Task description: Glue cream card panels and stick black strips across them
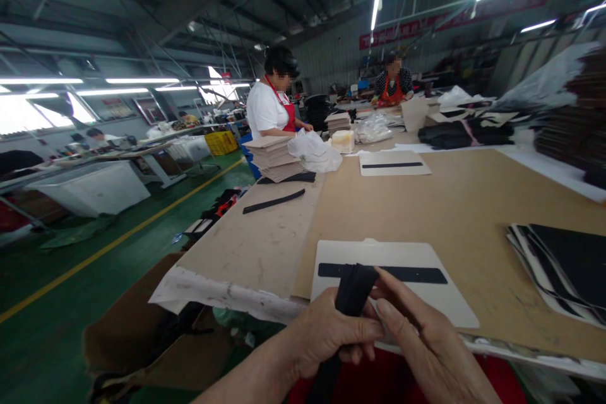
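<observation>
A black fabric strip (353,290) is folded over at its top and hangs down through my left hand (329,331), whose fingers are closed around it. My right hand (416,328) pinches the folded end from the right, thumb and fingers pressed on its edge. Behind both hands lies a white panel (379,254) with rounded corners, flat at the table's near edge. A flat black strip (411,274) runs across that panel, partly covered by my hands and the held strip.
Another white panel (372,172) with a black strip lies farther back. A loose black strip (274,201) is on the left, near stacked beige pieces (272,158). Black panels (568,259) are piled at right. Two co-workers, one at the left (269,101), stand beyond. An open carton (137,303) sits below left.
</observation>
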Tool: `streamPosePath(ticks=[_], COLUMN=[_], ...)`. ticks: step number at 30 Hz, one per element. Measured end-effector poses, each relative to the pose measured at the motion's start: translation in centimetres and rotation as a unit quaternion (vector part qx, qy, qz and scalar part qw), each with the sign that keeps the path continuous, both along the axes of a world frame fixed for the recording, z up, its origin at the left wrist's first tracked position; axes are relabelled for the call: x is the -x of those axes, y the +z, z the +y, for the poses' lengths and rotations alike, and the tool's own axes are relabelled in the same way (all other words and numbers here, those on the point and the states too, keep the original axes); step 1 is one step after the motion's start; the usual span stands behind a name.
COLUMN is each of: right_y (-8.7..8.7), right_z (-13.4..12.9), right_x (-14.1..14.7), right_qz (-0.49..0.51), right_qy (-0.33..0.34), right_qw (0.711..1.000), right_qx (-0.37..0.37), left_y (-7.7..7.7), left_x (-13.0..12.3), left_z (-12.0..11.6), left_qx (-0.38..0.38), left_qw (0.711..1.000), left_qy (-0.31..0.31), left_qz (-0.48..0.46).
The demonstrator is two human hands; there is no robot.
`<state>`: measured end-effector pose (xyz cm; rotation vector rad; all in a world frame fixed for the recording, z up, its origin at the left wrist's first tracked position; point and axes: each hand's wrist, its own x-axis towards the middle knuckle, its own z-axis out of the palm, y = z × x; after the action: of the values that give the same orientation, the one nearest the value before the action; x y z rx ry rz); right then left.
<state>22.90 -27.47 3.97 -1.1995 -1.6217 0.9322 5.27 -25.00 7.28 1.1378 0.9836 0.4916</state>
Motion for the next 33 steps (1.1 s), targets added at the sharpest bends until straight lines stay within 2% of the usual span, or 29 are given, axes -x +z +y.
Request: streamPosePath(ticks=[2,5,8,11,14,15,17,20,23,26,28,30,32,33], right_y=[-0.6,-1.5,-1.9,-1.3,-0.3,-0.1,0.0,0.0,0.9,2.9,4.5,5.9,6.8,7.0], right_z=[-0.3,-0.5,-0.5,-0.7,-1.2,-1.4,-1.8,-2.1,-1.4,0.3,1.7,3.5,5.5,6.6], right_x=[-0.2,-0.3,-0.3,-0.1,0.7,1.1,1.8,1.8,-0.1,-3.5,-5.8,-7.3,-7.6,-7.2], right_qz=[-0.042,-0.095,-0.098,-0.025,0.107,0.157,0.25,0.358,0.402,0.418,0.413,0.364,0.274,0.221], right_qy=[-0.038,-0.091,-0.122,-0.114,-0.044,-0.017,0.045,0.095,0.029,-0.066,-0.089,-0.08,-0.052,-0.033], right_qw=[0.996,0.975,0.96,0.977,0.993,0.987,0.956,0.897,0.883,0.885,0.893,0.917,0.945,0.956], right_qx=[-0.063,-0.18,-0.231,-0.178,-0.036,0.025,0.144,0.241,0.239,0.193,0.153,0.144,0.17,0.192], left_y=[-0.4,-0.8,-0.8,-0.7,-0.6,-0.6,-0.5,-0.5,0.2,2.2,4.0,5.5,5.9,5.6], left_x=[-0.3,-0.8,-1.1,-1.4,-1.5,-1.5,-1.4,-0.5,1.7,4.3,5.7,6.5,6.7,6.5], left_z=[0.0,0.0,0.0,-0.2,-0.5,-0.6,-0.9,-1.3,-1.5,-1.8,-2.2,-2.3,-1.9,-1.4], left_qx=[0.0,0.027,0.04,0.037,0.03,0.022,0.002,0.005,0.025,-0.028,-0.084,-0.156,-0.243,-0.286], left_qw=[1.0,0.998,0.997,0.997,0.998,0.998,1.0,0.999,0.998,0.985,0.956,0.915,0.872,0.85], left_qy=[0.015,0.045,0.063,0.068,0.058,0.049,0.017,-0.034,-0.05,-0.059,-0.074,-0.089,-0.098,-0.098], left_qz=[-0.006,-0.02,-0.02,-0.019,-0.023,-0.022,-0.017,-0.017,0.024,0.16,0.272,0.362,0.413,0.431])
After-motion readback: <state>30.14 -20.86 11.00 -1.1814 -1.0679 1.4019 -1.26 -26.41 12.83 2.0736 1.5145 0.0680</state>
